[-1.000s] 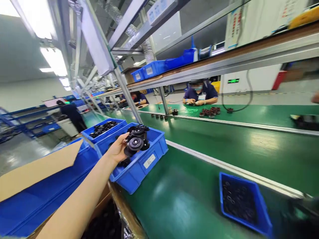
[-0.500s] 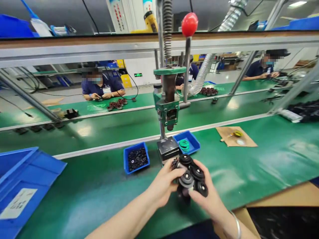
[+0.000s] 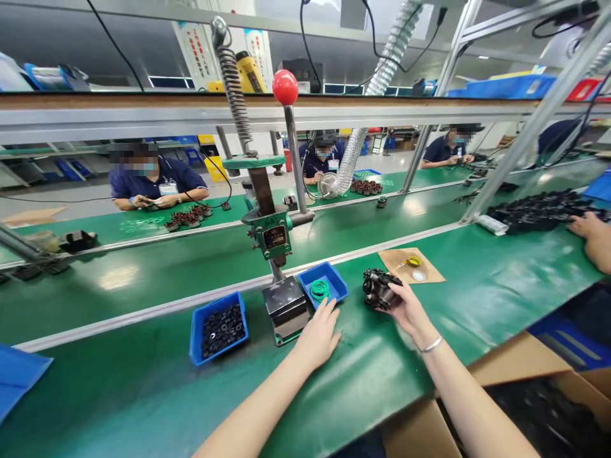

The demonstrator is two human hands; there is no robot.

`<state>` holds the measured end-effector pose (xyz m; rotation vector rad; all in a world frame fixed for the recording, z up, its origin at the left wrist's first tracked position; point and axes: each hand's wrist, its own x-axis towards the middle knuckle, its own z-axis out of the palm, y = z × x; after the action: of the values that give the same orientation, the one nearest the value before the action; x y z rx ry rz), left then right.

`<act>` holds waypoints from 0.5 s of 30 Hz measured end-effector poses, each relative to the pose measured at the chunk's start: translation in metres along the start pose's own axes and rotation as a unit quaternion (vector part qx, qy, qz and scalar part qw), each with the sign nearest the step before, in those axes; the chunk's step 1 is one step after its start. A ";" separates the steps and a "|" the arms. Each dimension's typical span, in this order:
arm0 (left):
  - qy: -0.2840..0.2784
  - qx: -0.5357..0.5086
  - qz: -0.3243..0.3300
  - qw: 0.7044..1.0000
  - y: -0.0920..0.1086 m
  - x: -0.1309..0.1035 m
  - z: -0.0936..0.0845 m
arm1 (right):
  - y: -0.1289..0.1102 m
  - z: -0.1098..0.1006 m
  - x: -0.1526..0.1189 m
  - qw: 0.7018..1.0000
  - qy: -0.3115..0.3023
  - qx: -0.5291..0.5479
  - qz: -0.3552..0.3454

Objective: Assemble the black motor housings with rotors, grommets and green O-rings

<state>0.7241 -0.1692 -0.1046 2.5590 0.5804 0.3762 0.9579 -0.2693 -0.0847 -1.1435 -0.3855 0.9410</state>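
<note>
My right hand (image 3: 411, 313) grips a cluster of black parts (image 3: 380, 289), held over the green mat a little short of the brown paper. In the earlier view these parts show round, disc-like ends. Open and palm down, my left hand (image 3: 319, 336) has its fingers stretched at the near edge of a small blue tray (image 3: 340, 287). Green rings (image 3: 319, 291) lie in that tray, just beyond the fingertips. Left of this hand stands a hand press (image 3: 275, 236) with a black block (image 3: 285, 299) at its base.
A blue bin (image 3: 195, 340) of small black rings sits left of the press. Brown paper (image 3: 434, 270) carries a yellow item. Black parts (image 3: 539, 210) are heaped at the right, near another person's hand (image 3: 592, 235). An open cardboard box (image 3: 520, 359) stands below the table edge.
Both hands were together around the black parts. The left has let go and moved toward the ring tray; the right has carried the cluster right. The view has swung right.
</note>
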 end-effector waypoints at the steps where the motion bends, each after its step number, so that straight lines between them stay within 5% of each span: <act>1: -0.002 0.043 -0.001 0.999 -0.005 -0.002 0.002 | -0.005 -0.001 0.009 1.000 -0.007 -0.016 0.003; 10: 0.027 0.120 -0.037 0.992 -0.013 -0.002 0.005 | -0.030 0.016 0.067 0.960 -0.094 -0.224 0.135; 15: 0.001 0.067 0.000 0.998 0.012 -0.033 -0.013 | -0.017 0.027 0.070 0.926 -0.077 -0.363 0.068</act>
<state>0.6948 -0.1891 -0.0927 2.6867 0.6250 0.3497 0.9866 -0.1993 -0.0713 -1.7917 -0.8361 1.0445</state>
